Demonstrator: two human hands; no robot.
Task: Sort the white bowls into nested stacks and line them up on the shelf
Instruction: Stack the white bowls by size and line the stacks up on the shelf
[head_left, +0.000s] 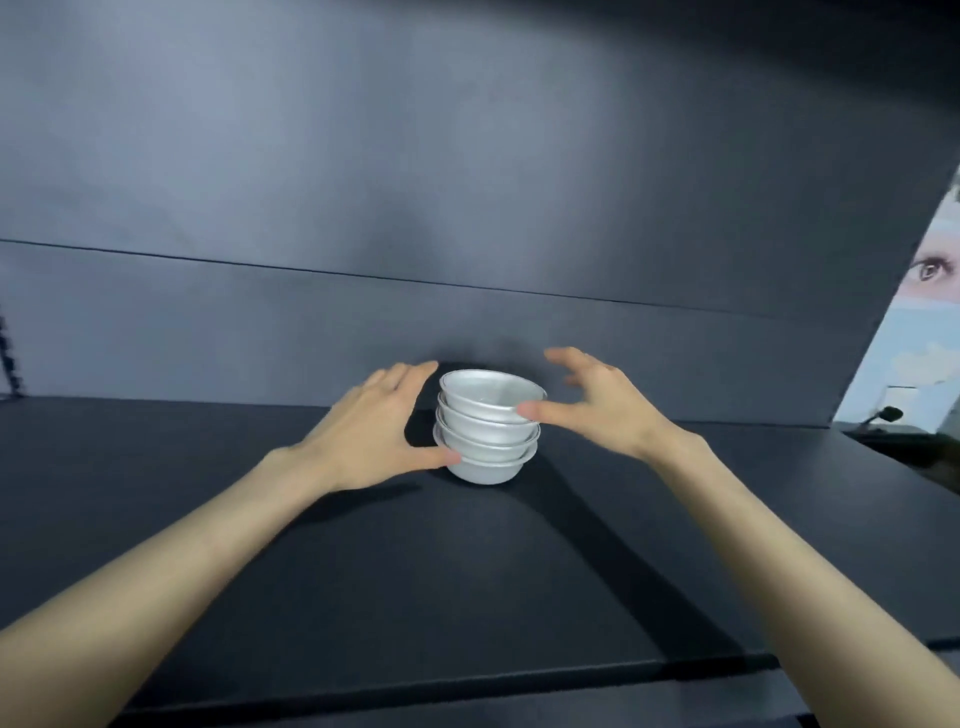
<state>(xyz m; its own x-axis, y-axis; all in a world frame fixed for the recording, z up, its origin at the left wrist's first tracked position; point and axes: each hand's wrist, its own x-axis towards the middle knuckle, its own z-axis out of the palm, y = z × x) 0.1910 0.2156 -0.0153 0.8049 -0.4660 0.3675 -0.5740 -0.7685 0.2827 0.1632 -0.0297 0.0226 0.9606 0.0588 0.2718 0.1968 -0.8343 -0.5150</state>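
As the dark shelf (208, 519) spreads wide beneath everything, I read the stack of nested white bowls (485, 441) standing upright on it. My left hand (363, 431) sits just left of the stack, fingers straight and released, thumb touching the lowest bowl. My right hand (597, 405) sits just right of the stack, fingers spread loose, thumb tip against the top bowl (488, 389), which tilts. The stack lies between both hands, about equally near. I'd judge levelling that top bowl comes next.

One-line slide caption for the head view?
A nested stack of white bowls on the dark shelf, flanked by the left hand and right hand, thumbs touching it.
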